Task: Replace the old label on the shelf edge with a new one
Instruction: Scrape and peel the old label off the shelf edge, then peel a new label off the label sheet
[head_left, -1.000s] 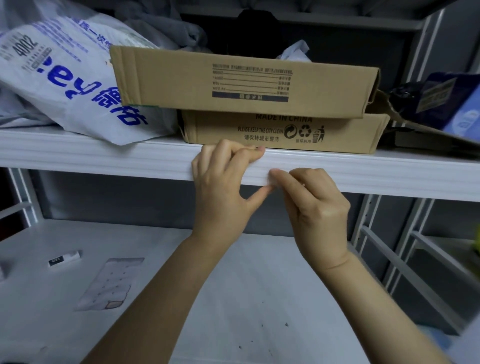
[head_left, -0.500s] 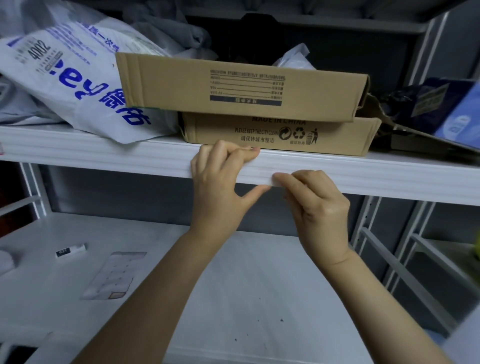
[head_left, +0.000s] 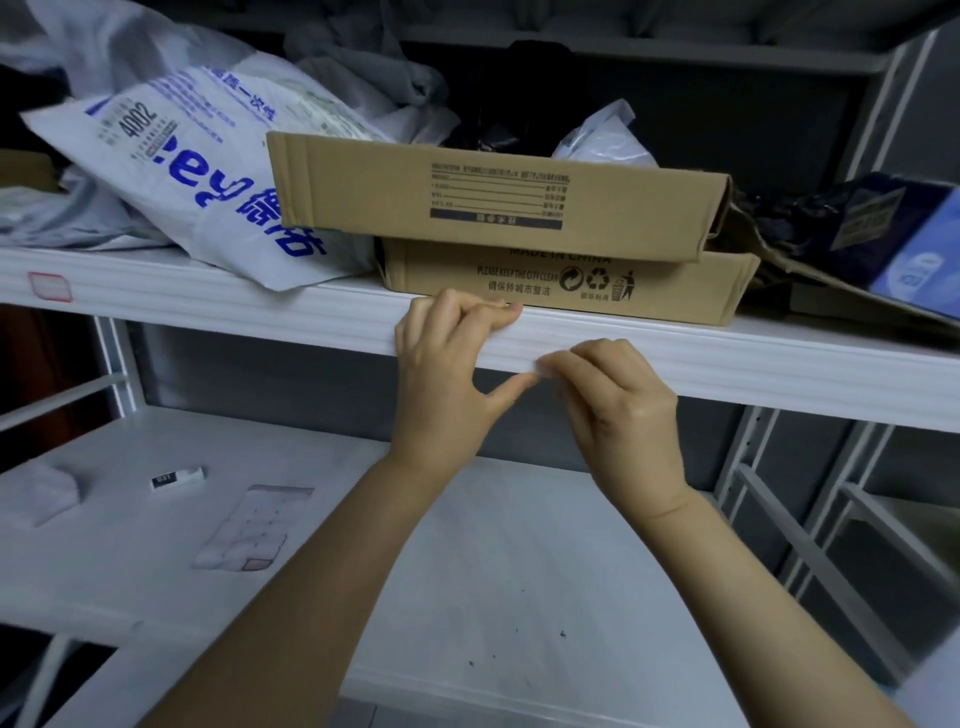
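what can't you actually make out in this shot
All in the head view.
Label on the shelf edge: mostly covered by the right hand pinching it, with the left hand gripping the edge beside it. Old or new is unclear.
Red-bordered label: writing too small.
Blue package: cut off by the right edge.

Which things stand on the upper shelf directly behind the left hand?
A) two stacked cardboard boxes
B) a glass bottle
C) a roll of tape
A: the left hand holds the shelf edge just in front of two cardboard boxes, one lying on the other.
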